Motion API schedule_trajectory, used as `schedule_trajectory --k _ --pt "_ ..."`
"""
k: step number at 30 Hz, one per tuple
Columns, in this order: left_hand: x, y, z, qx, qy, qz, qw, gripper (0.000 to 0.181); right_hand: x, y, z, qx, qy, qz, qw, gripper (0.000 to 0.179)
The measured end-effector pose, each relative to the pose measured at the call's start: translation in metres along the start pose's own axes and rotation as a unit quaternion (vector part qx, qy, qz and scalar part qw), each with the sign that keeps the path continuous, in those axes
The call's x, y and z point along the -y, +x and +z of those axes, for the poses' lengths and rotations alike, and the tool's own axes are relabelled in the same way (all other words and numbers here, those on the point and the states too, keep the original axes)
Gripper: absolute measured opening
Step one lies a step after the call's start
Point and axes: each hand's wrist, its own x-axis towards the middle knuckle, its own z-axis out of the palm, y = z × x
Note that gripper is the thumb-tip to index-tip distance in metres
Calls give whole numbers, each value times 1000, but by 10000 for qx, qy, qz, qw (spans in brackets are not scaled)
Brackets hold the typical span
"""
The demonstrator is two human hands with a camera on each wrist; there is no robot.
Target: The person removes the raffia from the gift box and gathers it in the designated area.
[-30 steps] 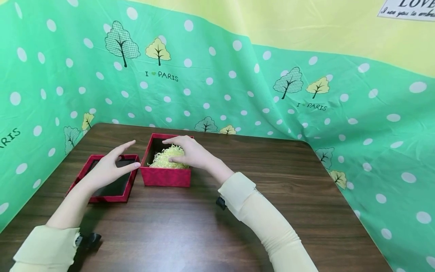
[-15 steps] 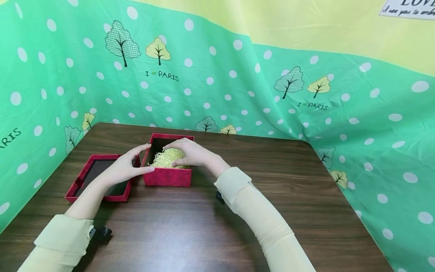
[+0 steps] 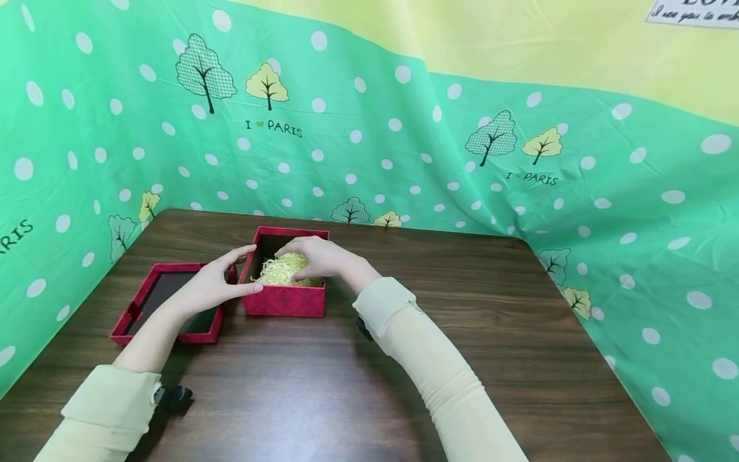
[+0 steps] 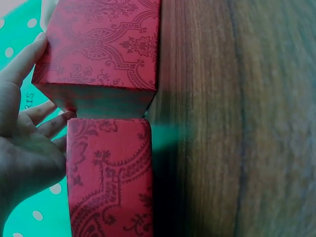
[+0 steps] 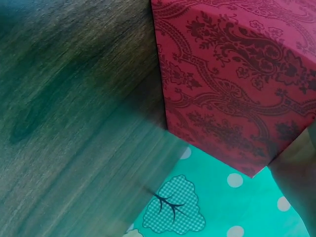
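Observation:
A red patterned gift box (image 3: pixel 285 301) stands uncovered on the table, holding yellow shredded paper (image 3: pixel 276 271). My right hand (image 3: pixel 331 260) reaches in over its right wall, fingers and thumb curved round the shredded paper; some fingertips are hidden. At the box's left side, my left hand (image 3: pixel 204 289) is spread, thumb by the near corner and index finger by the left rim. In the left wrist view its thumb touches the box (image 4: pixel 103 44) at the upper edge. Under the left hand lies the red lid (image 3: pixel 202 336), black inside up.
The brown wooden table (image 3: pixel 462 308) extends to the right and in front of the box. A green dotted cloth (image 3: pixel 358 160) hangs behind and along both sides. A black wrist camera (image 3: pixel 175 398) sits at the left cuff.
My left hand has moved right, from over the lid to the box's side. My right hand stays in the box and has shifted slightly, its forearm swinging left.

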Motion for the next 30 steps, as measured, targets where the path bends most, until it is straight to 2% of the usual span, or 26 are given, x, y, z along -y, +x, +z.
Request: schedule_trajectory --k 16,21,30 --pt "5 1 -3 -36 -104 -11 9999 85 5 11 -1 268 -229 528 9980 36" --pt "5 1 -3 24 -173 -12 9998 85 4 10 -1 192 -303 521 9980 32" --pt "5 1 -3 87 -195 -17 9998 86 2 7 -1 -86 -131 330 9993 21"
